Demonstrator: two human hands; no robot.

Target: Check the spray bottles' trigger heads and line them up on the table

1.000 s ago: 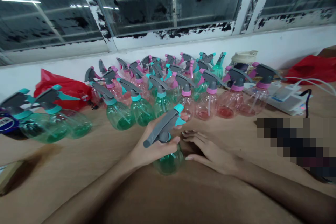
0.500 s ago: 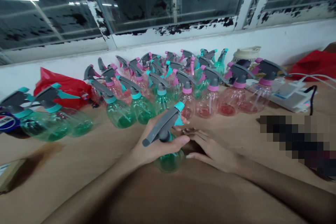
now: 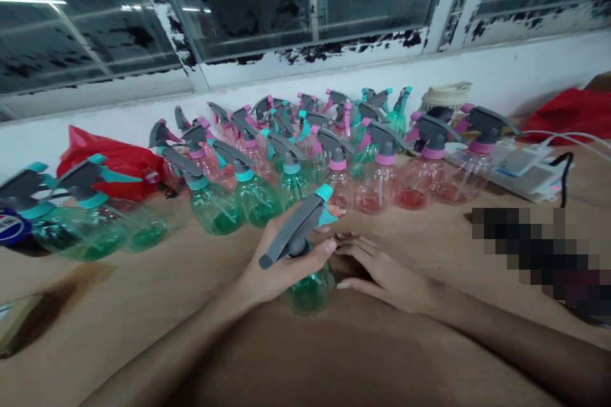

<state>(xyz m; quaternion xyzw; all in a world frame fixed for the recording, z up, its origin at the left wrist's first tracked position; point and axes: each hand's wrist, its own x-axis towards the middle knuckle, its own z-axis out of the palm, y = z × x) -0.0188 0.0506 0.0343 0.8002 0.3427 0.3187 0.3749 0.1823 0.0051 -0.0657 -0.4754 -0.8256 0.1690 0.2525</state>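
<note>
A green spray bottle [image 3: 310, 289] with a grey and turquoise trigger head stands on the table in front of me. My left hand [image 3: 281, 261] is wrapped round its neck, thumb on the near side and fingers reaching behind. Close to its right side lies my right hand [image 3: 382, 270], resting on the table with fingers stretched out and holding nothing. Just beyond is a row of spray bottles, from a green one [image 3: 258, 197] with a turquoise collar to a pink one [image 3: 375, 187] with a pink collar.
More spray bottles crowd toward the wall, and several green ones [image 3: 98, 229] stand at left beside a dark drink bottle [image 3: 14, 229]. Red bags [image 3: 114, 168] lie at both sides. A white power strip [image 3: 529, 168] with cables sits right. A cardboard box [image 3: 21, 324] is near left.
The view has shifted very slightly. Both hands and the held bottle stay almost where they were.
</note>
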